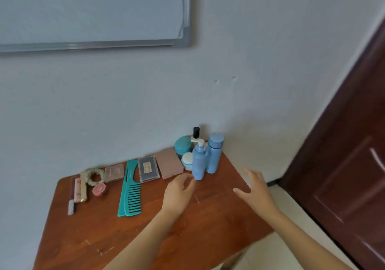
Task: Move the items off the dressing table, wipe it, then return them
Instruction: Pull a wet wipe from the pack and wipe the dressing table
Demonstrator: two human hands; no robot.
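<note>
Wooden desk [208, 228] sits against the wall, w/ a whiteboard [93, 9] up left and a dark red door [343, 165] on the right. Stuff is all lined up along the back edge. L to R:
- pencil [70, 205], couple of lipstick tubes [80, 190], scrunchie [93, 176], round red pot [100, 189]
- pink compact [114, 172], two teal combs [131, 188], clear case [148, 169], pink palette [169, 163]
- corner cluster: teal jar [183, 144], white jar [186, 161], black-capped bottle [196, 132], tall blue bottle [214, 155], blue pump bottle [199, 163] in front

Jars and bottles are all capped, can't see what's inside. Bottles stand upright, pump spout points left. Combs lie flat, long axis front-to-back, handles toward the wall, teeth facing right.

Left hand [179, 192] is right at the pump bottle's base, fingers loosely curved and holding nothing. Can't tell if a fingertip touches it. Right hand [256, 188] hovers by the desk's right edge, fingers spread, nothing in it. The tall bottle and white jar crowd the pump bottle from behind.
</note>
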